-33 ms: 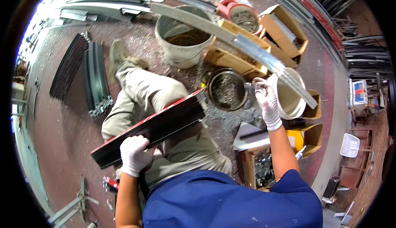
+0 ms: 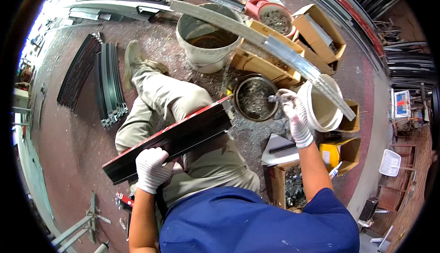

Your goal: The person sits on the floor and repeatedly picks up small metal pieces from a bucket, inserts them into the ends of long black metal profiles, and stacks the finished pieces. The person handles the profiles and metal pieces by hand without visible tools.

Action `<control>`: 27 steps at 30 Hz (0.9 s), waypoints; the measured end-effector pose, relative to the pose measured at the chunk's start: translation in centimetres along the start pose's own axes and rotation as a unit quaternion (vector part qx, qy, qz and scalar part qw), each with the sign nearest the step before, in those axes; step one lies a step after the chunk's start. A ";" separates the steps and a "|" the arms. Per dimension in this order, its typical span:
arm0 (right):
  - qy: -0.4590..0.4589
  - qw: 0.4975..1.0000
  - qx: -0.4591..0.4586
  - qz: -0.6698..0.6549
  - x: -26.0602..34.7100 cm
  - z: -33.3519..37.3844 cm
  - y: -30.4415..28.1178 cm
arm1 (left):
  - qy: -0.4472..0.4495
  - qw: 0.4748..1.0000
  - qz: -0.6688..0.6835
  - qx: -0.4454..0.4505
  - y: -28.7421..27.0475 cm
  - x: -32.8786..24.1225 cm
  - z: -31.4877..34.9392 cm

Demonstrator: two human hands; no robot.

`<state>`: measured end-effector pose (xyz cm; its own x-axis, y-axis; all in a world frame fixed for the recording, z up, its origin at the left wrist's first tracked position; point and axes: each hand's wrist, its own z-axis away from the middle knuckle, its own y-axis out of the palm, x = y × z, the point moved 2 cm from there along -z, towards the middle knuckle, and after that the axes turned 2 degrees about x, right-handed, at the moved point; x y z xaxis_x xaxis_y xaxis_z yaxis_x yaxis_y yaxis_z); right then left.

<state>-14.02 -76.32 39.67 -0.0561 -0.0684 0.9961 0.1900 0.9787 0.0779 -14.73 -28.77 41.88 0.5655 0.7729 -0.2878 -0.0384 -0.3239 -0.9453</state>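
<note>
My left hand (image 2: 152, 169), in a white striped glove, is closed around the near end of a long black profile (image 2: 172, 141) with a red strip along its far edge. The profile lies slantwise across my lap and thighs. My gloved right hand (image 2: 295, 115) is at the right rim of a round dark pan (image 2: 255, 97) filled with small metal bits. Its fingers are bent and pinched together; a small greyish thing shows at their tips, too unclear to name.
A large grey bucket (image 2: 206, 63) stands ahead, and a white bucket (image 2: 327, 115) beside my right hand. A long metal channel (image 2: 293, 60) lies over buckets and cardboard boxes (image 2: 316, 38). Black profile bundles (image 2: 107, 83) lie at left. An open box of metal pieces (image 2: 278, 186) sits near my right elbow.
My right hand's fingers have curled and shifted slightly left, toward the pan. My left hand keeps its grip on the black profile; the whole view has shifted a little.
</note>
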 end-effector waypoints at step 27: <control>0.152 0.976 0.148 0.040 -1.3 2.1 9.1 | -0.004 1.000 0.006 -0.008 0.2 0.0 0.2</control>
<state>-14.27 -66.92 38.98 0.2502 -0.0004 0.9682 -0.1123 0.9932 0.0295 -14.92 -28.69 41.66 0.5590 0.7731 -0.2997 -0.0317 -0.3413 -0.9394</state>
